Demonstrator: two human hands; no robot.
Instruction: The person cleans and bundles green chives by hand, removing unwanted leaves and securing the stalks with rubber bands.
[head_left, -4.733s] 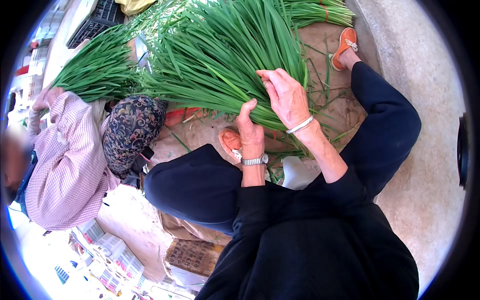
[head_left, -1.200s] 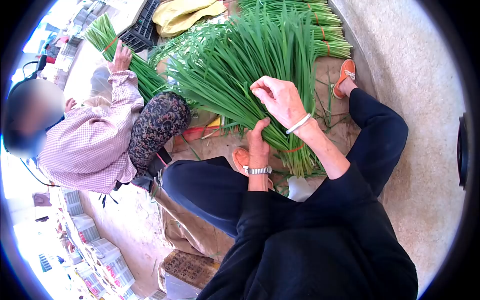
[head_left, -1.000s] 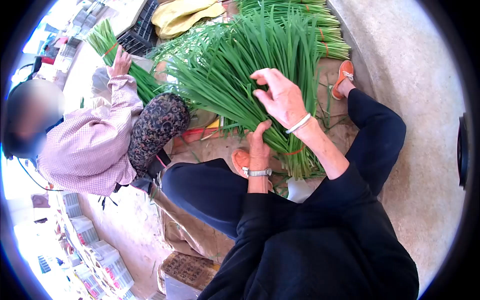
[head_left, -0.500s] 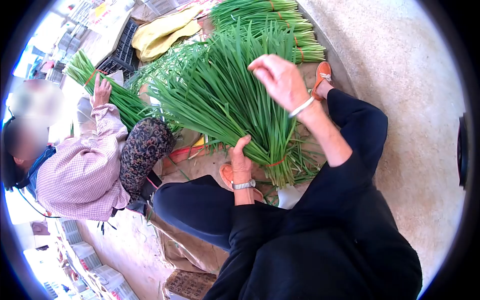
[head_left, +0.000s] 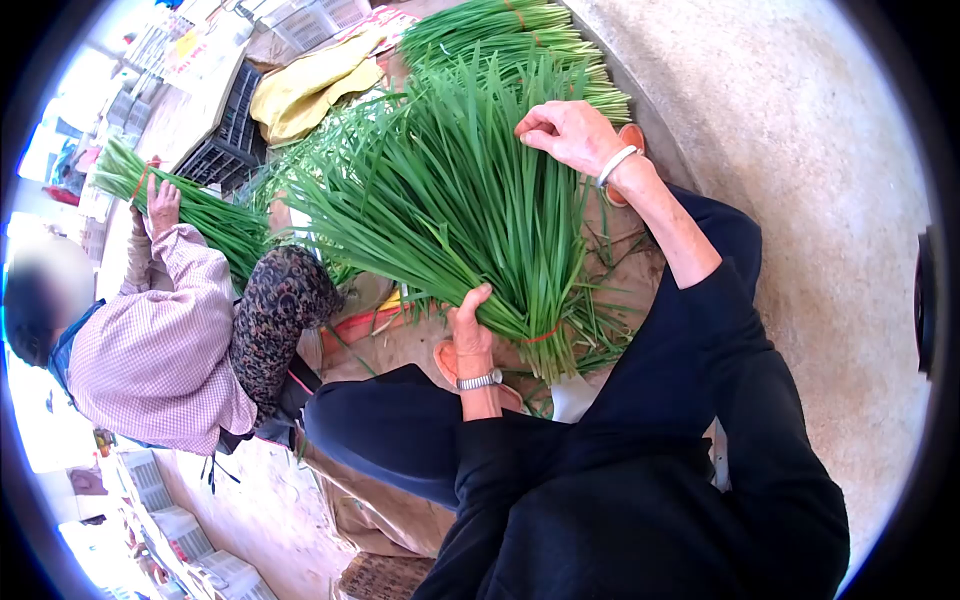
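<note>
A large fanned bunch of garlic chives (head_left: 430, 200) lies in front of me, leaves spread away and cut stems towards me. A red band (head_left: 543, 336) circles it near the stem ends. My left hand (head_left: 470, 325) grips its left side just above the band, thumb up over the leaves. Over the upper right leaves is my right hand (head_left: 575, 138), its thumb and fingertips pinched together; whatever is between them is too small to make out. Loose leaf scraps (head_left: 605, 320) lie around the stems.
Several banded bunches (head_left: 520, 35) are stacked at the back. At left, a co-worker (head_left: 150, 340) in a checked shirt holds another banded bunch (head_left: 205, 215). Behind are a yellow sack (head_left: 310, 90) and a black crate (head_left: 235, 130). Concrete floor (head_left: 800, 200) extends along the right.
My right hand has shifted slightly right, its fingers now drawn into a pinch. My left hand keeps its grip. The co-worker's bunch has moved a little left and down in view.
</note>
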